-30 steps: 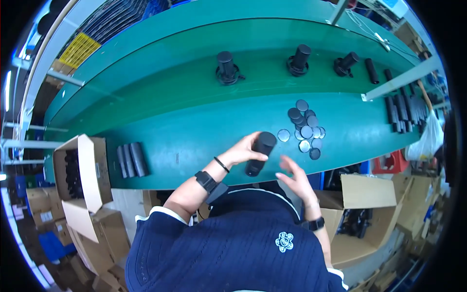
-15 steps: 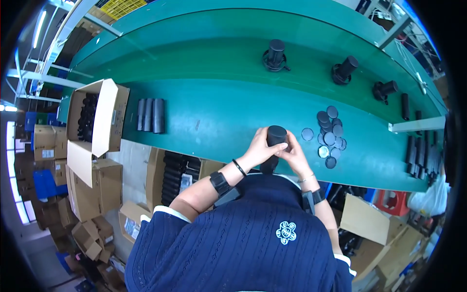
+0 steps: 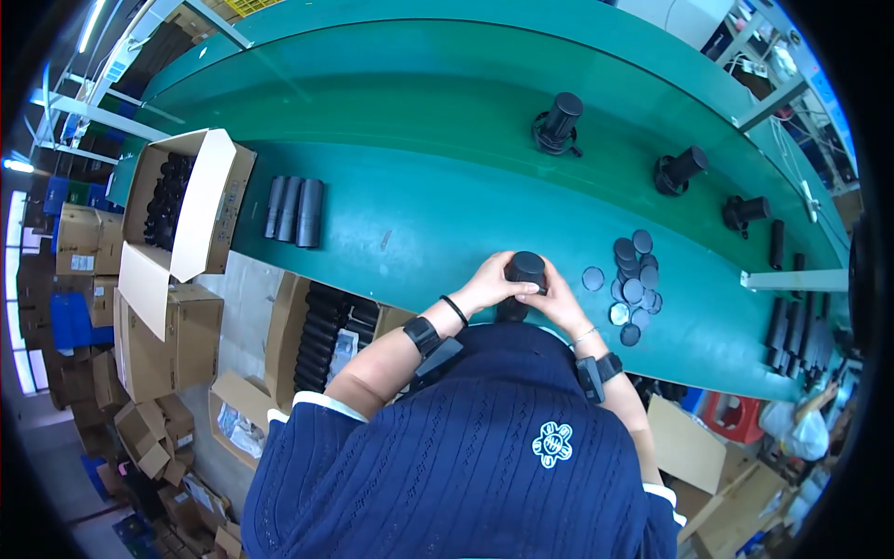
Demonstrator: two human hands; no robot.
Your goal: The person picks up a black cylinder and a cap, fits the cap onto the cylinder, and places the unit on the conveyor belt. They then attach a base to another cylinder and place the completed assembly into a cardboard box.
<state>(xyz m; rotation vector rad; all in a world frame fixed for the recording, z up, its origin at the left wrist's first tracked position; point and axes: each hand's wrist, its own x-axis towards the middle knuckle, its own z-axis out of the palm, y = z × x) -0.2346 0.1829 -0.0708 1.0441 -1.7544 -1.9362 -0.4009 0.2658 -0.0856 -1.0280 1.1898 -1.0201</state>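
Note:
Close in front of my chest, both hands hold a black cylinder (image 3: 527, 268) upright, its flat round top facing up. My left hand (image 3: 490, 282) wraps its left side. From the right, my right hand (image 3: 562, 300) grips it, and the thumbs meet at the front. A darker part of the piece continues below the hands; its lower end is partly hidden by my shirt. To the right of my right hand lies a single black round cap (image 3: 592, 279). Beyond it, a cluster of similar caps (image 3: 649, 278) is spread on the green bench (image 3: 438, 219), including one with a shiny pale face.
Three black tubes (image 3: 309, 214) lie at the left, beside an open cardboard box (image 3: 210, 210) of black parts. Along the far strip stand black assemblies (image 3: 562, 119), (image 3: 683, 170). More tubes (image 3: 794, 328) lie at the far right near a metal post (image 3: 796, 281). Open cartons stand below the bench.
The view has turned, so the bench slants more downward to the right. Both hands stay on the black cylinder, and the thumbs have shifted slightly on its front.

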